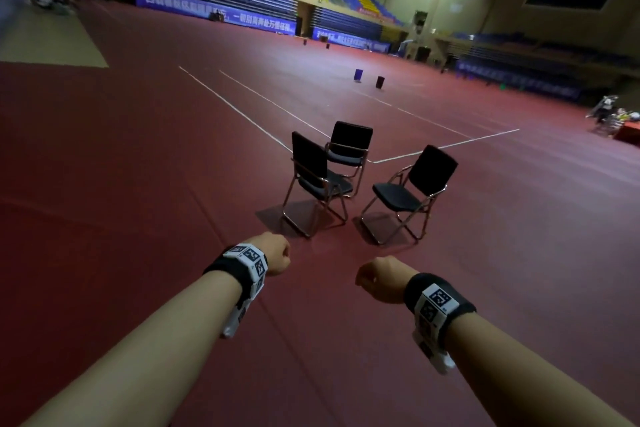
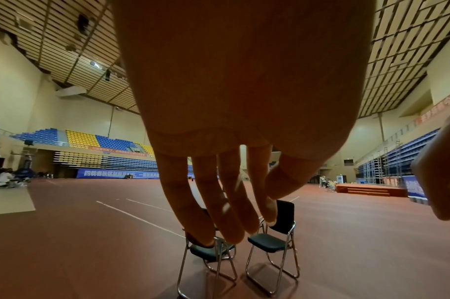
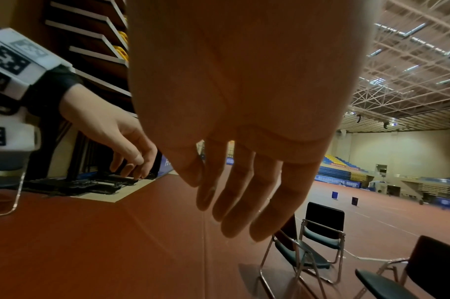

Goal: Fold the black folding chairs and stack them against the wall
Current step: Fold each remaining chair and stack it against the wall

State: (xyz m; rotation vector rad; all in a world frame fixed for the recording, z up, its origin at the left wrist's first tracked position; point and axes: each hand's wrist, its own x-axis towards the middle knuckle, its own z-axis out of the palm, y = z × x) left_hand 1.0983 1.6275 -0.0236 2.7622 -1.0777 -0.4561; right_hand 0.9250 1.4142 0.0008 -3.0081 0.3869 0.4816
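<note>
Nearest are the two forearms, stretched forward over the red floor (image 1: 138, 184), each with a black wristband carrying a white marker block. The left hand (image 1: 275, 258) and right hand (image 1: 379, 279) hold nothing; the wrist views show their fingers (image 2: 219, 212) hanging loose and fairly straight, released, with air beneath them.

Ahead of both hands, well apart from them, three black folding chairs stand unfolded in a loose cluster. The nearest chair (image 1: 317, 180) sits slightly left of centre, almost straight beyond the left hand, its back toward the left and its seat pointing right. The right-hand chair (image 1: 414, 191) lies beyond the right hand, its seat facing left toward the first. The far chair (image 1: 348, 152) stands just behind the nearest one.

None is folded yet, so the job is at its start. The left hand looks the closer to the nearest chair, whose backrest top is likely the first hold.

Farther off run white court lines, two small dark bins, and blue and yellow stands.
</note>
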